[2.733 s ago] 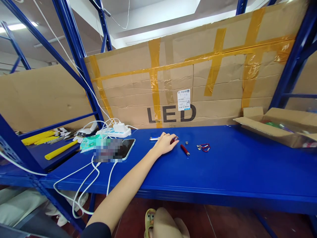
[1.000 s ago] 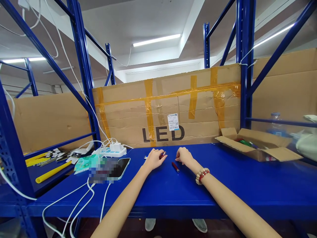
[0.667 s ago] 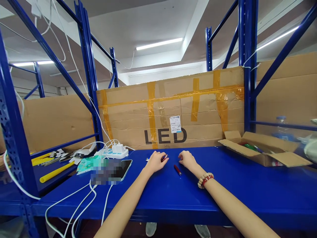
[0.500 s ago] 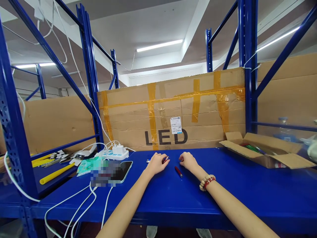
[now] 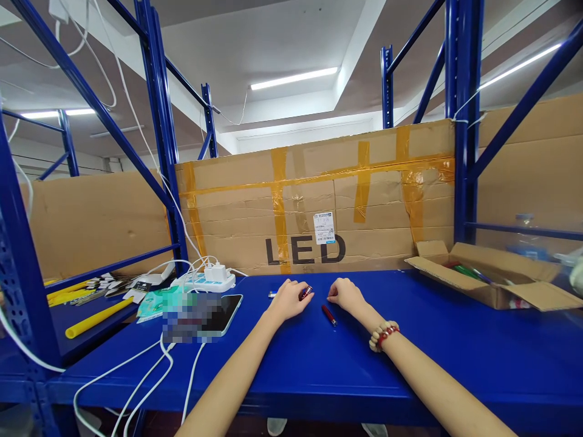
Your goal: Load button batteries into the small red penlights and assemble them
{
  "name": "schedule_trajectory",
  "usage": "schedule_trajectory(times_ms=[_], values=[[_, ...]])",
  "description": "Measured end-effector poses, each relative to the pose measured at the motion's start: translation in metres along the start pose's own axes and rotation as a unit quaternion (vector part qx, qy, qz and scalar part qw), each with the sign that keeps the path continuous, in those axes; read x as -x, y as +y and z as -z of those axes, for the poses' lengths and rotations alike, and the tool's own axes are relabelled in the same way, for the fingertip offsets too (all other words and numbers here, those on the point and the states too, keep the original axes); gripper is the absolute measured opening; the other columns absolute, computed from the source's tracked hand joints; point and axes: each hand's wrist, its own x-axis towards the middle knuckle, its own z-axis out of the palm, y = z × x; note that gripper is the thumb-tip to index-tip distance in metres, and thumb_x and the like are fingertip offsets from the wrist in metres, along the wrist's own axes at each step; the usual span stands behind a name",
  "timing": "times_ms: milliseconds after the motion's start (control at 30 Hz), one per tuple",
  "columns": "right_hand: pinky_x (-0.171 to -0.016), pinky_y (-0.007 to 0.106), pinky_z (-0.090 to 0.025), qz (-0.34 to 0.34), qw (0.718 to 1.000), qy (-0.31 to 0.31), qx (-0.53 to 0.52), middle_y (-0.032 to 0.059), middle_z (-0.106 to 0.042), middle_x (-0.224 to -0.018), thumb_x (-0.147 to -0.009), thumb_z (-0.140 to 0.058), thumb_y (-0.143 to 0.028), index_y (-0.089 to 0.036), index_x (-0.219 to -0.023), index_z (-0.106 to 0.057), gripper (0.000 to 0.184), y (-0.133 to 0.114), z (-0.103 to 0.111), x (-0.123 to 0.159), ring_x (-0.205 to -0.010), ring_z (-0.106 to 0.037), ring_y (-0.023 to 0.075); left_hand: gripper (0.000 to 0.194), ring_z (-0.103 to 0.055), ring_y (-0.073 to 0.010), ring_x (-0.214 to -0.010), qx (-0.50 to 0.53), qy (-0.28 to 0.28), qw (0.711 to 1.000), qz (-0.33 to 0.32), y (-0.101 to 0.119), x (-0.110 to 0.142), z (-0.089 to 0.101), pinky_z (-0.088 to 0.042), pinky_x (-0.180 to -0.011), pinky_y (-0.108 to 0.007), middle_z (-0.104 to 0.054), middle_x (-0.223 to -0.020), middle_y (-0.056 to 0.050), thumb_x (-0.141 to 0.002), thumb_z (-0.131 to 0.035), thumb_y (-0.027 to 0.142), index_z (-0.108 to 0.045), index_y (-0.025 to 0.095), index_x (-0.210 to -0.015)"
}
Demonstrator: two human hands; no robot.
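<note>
My left hand pinches a glossy dark-red piece; a slip of my right hand, hold unclear, could roll the shiny red cylinder alongside.

Two hands, two slim dark-red pieces, one power strip, one open box

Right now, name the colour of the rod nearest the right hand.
The rod is dark red, clearest in the head view.

Blue metal posts — brown taped cardboard between — tube lights below pale ceiling.
</note>
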Motion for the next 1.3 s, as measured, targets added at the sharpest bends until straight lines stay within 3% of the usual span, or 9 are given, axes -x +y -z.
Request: schedule_trajectory(times_ms=[200, 400, 600, 800, 900, 1067, 1300], values=[[-0.064, 0.025, -0.034, 0.012, 0.998, 0.047, -0.032, -0.0022, -0.064, -0.089, -0.077, -0.061, -0.032, -0.024, -0.082, -0.067, 0.012, -0.007, 0.006, 0.003, -0.088, -0.056, 0.0157, 0.027, -0.048, -0.0127, -0.066, 0.007, -0.004, 1.0, -0.005, -0.001, 0.0, 0.0, -0.033, -0.072, -0.028, -0.055, -0.069, -0.001, -0.086, -0.041, 0.038, -0.052, 0.015, -0.077], [-0.064, 0.025, -0.034, 0.036, 0.988, 0.122, -0.087, -0.0049, -0.062, -0.091, -0.078, -0.059, -0.034, -0.025, -0.082, -0.066, 0.013, -0.01, 0.006, 0.003, -0.083, -0.055, 0.0129, 0.027, -0.048, -0.0127, -0.065, 0.012, -0.01, 1.0, 0.003, 0.0, 0.0, 0.001, -0.033, -0.073, -0.029, -0.056, -0.07, -0.002, -0.086, -0.042, 0.038, -0.054, 0.015, -0.079], [-0.061, 0.024, -0.034, 0.07, 0.98, 0.153, -0.106, -0.0055, -0.061, -0.089, -0.078, -0.059, -0.036, -0.025, -0.081, -0.066, 0.014, -0.01, 0.003, 0.0, -0.078, -0.055, 0.0119, 0.027, -0.049, -0.0131, -0.067, 0.009, -0.02, 1.0, -0.004, -0.002, -0.001, -0.003, -0.033, -0.072, -0.029, -0.056, -0.071, -0.002, -0.086, -0.041, 0.038, -0.053, 0.015, -0.077], [-0.056, 0.024, -0.039, 0.044, 0.961, 0.141, -0.233, -0.0016, -0.062, -0.075, -0.075, -0.059, -0.038, -0.021, -0.08, -0.067, 0.02, -0.014, 0.001, -0.002, -0.06, -0.055, 0.0108, 0.027, -0.051, -0.0135, -0.068, 0.01, -0.025, 1.0, -0.007, -0.004, -0.001, -0.004, -0.033, -0.072, -0.029, -0.057, -0.073, -0.002, -0.087, -0.041, 0.038, -0.054, 0.015, -0.08], [-0.045, 0.022, -0.04, 0.024, 0.924, 0.099, -0.368, 0.0034, -0.061, -0.069, -0.073, -0.059, -0.038, -0.013, -0.083, -0.065, 0.027, -0.017, 0.002, -0.003, -0.054, -0.053, 0.0113, 0.027, -0.052, -0.0153, -0.073, 0.007, -0.033, 0.999, -0.004, -0.003, -0.002, -0.003, -0.034, -0.074, -0.029, -0.059, -0.079, -0.003, -0.089, -0.038, 0.037, -0.054, 0.015, -0.085], [-0.039, 0.016, -0.04, -0.004, 0.857, 0.051, -0.513, 0.0092, -0.062, -0.086, -0.066, -0.064, -0.036, -0.009, -0.085, -0.064, 0.033, -0.021, 0.004, -0.005, -0.056, -0.053, 0.0088, 0.027, -0.054, -0.0175, -0.082, 0.014, -0.041, 0.999, 0.008, -0.002, -0.003, -0.002, -0.035, -0.078, -0.03, -0.06, -0.087, -0.005, -0.092, -0.033, 0.035, -0.052, 0.015, -0.094], [-0.038, 0.015, -0.037, 0.056, 0.865, 0.013, -0.498, 0.0074, -0.061, -0.074, -0.06, -0.067, -0.043, -0.008, -0.083, -0.065, 0.043, -0.022, 0.003, -0.003, -0.051, -0.049, 0.007, 0.025, -0.052, -0.0156, -0.077, 0.032, -0.048, 0.998, 0.012, -0.001, -0.002, 0.001, -0.035, -0.077, -0.029, -0.059, -0.084, -0.004, -0.093, -0.029, 0.029, -0.049, 0.014, -0.091]])
